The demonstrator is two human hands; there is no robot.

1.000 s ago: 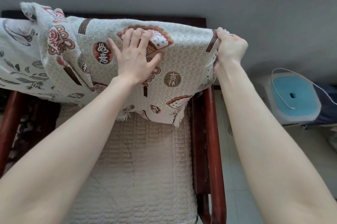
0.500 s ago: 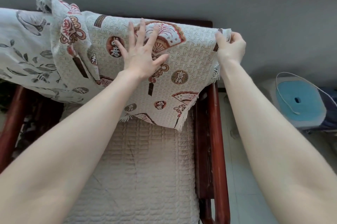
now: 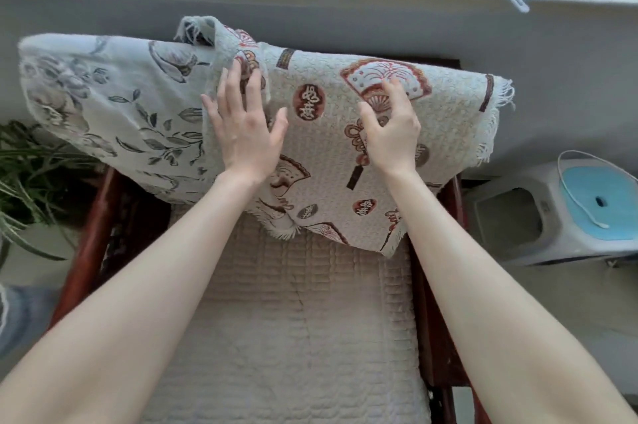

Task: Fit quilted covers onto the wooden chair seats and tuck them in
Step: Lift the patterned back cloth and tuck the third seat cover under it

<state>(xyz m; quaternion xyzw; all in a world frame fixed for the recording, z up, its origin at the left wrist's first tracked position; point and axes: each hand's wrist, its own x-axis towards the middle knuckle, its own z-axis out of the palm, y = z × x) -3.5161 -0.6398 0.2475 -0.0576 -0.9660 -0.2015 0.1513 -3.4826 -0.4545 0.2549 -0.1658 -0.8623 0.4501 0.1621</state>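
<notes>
The cover [image 3: 321,147] drapes over the chair back [image 3: 445,62], beyond the seat pad [image 3: 293,320]. The left hand [image 3: 247,137] lies flat on it, fingers straight, to smooth it. The right hand [image 3: 390,128] rests bent fingers on it; whether they grip is unclear.

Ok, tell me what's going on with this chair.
A person has both hands on a fan-print cover draped over the back of the chair. The left hand lies flat, fingers spread, by its bunched edge beside a floral cover; the right hand rests on it, fingers slightly bent. A quilted pad already lies on the seat.
</notes>
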